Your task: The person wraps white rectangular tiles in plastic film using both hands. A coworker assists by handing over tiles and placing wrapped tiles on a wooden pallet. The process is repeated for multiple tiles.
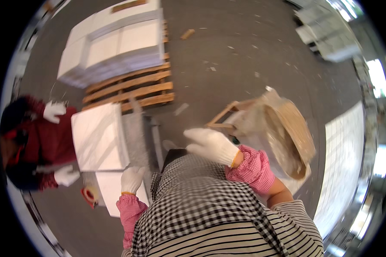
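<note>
My left hand [132, 180], in a white knit glove, lies on the near edge of a white paper stack [109, 192], its fingers looking stretched out. Beyond it, a larger white stack [99, 139] sits beside a grey surface [135, 137]. My right hand [211, 144], gloved too, is raised in front of my checked apron with fingers extended and nothing seen in it. Motion blurs it slightly. To its right stands a bin-like container with crumpled clear plastic and brown cardboard [289, 132].
Across the stack, a co-worker in dark red [55, 137] has white gloves. A wooden pallet [137, 92] bears tall white paper stacks [116, 47]. A tape roll [90, 195] is near the left stack. More stacks [330, 32] stand far right. Scraps dot the floor.
</note>
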The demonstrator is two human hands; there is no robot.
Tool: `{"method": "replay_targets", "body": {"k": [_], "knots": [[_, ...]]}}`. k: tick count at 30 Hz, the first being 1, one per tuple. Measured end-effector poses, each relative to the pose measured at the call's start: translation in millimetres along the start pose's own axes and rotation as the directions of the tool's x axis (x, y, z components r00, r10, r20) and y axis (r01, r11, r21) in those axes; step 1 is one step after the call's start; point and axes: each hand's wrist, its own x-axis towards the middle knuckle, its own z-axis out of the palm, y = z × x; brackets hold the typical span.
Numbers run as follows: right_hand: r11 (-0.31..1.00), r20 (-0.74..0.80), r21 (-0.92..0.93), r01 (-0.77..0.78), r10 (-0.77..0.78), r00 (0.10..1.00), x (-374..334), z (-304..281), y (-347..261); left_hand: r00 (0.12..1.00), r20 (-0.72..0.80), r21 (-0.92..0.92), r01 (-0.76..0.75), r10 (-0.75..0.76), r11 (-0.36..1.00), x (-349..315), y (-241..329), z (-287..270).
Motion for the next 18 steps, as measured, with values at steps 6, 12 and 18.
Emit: {"method": "replay_targets", "body": {"k": [6, 12, 18], "knots": [[0.964, -0.152, 0.157, -0.215, 0.239, 0.959, -117, -101, -28, 0.922, 0.079, 0.059, -0.383, 0.378, 0.922, -30, 153, 42], [0.785, -0.369, 0.188, -0.590, 0.613, 0.699, -229, -150, 60, 0.779, 0.094, 0.053, -0.626, 0.620, 0.778, -48, 180, 92], [0.434, -0.260, -0.567, -0.700, 0.712, 0.652, -249, -136, 119, 0.672, -0.028, 0.260, -0.710, 0.740, 0.655, -48, 174, 108]]}}
